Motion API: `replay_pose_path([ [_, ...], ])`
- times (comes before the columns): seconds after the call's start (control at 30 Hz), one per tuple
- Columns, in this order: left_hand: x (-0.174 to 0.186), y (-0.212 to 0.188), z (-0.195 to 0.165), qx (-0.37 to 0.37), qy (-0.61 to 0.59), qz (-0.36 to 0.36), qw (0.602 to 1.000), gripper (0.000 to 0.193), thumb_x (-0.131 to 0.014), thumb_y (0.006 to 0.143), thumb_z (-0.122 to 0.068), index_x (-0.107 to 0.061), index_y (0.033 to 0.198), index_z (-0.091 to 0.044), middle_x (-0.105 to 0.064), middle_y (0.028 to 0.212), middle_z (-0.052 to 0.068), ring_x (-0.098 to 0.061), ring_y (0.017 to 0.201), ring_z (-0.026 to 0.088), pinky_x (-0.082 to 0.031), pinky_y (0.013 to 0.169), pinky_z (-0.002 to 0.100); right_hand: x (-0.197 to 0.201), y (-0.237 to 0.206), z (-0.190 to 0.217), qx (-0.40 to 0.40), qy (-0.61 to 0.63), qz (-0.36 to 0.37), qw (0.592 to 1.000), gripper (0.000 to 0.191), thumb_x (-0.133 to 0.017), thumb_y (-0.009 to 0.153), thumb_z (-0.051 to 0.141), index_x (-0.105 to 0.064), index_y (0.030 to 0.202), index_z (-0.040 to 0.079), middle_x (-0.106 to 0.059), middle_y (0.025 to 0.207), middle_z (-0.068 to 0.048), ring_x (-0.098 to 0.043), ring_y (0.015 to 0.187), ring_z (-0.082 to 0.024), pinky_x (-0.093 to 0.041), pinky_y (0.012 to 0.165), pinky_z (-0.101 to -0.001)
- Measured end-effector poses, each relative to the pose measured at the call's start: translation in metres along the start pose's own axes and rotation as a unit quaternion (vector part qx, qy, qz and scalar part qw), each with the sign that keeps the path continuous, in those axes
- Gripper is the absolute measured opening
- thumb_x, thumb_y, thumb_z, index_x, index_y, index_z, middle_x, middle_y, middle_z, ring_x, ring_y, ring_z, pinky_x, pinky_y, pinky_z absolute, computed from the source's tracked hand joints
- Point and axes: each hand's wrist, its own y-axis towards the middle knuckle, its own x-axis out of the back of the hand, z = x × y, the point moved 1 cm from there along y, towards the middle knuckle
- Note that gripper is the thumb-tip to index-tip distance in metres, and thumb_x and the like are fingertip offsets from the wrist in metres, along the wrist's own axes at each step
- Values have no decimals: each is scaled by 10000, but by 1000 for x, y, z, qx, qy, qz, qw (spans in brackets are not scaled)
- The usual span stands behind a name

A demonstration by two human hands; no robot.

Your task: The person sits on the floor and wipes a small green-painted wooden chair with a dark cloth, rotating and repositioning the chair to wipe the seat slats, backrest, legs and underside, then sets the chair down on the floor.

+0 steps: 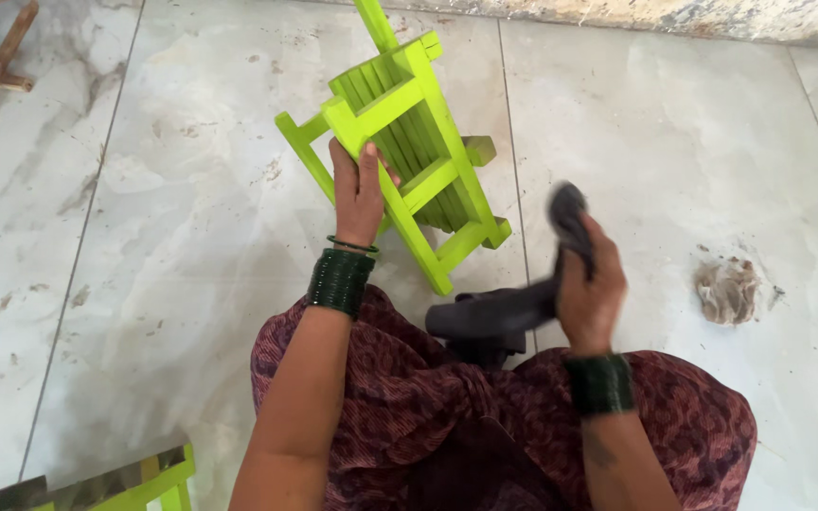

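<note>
Fingers (360, 170) around green frame (409, 142); cloth (523, 303) clenched

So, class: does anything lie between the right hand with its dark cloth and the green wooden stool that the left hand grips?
Nothing visible does. Only bare floor tile separates the right hand, clutching the dark cloth, from the green stool gripped by the left hand.
</note>
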Motion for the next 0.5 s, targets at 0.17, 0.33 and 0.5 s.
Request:
replay_pose_path([
  [0.17,-2,1,1,10,23,-12,1000,266,-462,1118,-278,-398,1213,-38,-549,883,52,-621,698,136,-552,639,296,-82,52,41,170,-101,46,979,611,-595,927,-80,-578,1490,155,-639,1217,-142,-700,954,-303,-599,771,-411],
  [0.33,-4,-1,-1,-10,25,-23,999,244,-458,1142,-261,-401,1197,-29,-551,907,53,-615,709,142,-555,656,308,-118,63,50,147,-215,73,963,623,-607,885,-43,-618,1455,209,-636,1139,-97,-686,861,-311,-568,640,-433],
  [0.5,-4,-3,0,-14,25,-20,999,254,-455,1128,-261,-400,1227,-34,-563,876,54,-618,690,138,-540,642,299,-96,18,19,103,-266,133,949,681,-614,794,-12,-611,1443,194,-635,1100,-109,-675,812,-332,-566,615,-448],
])
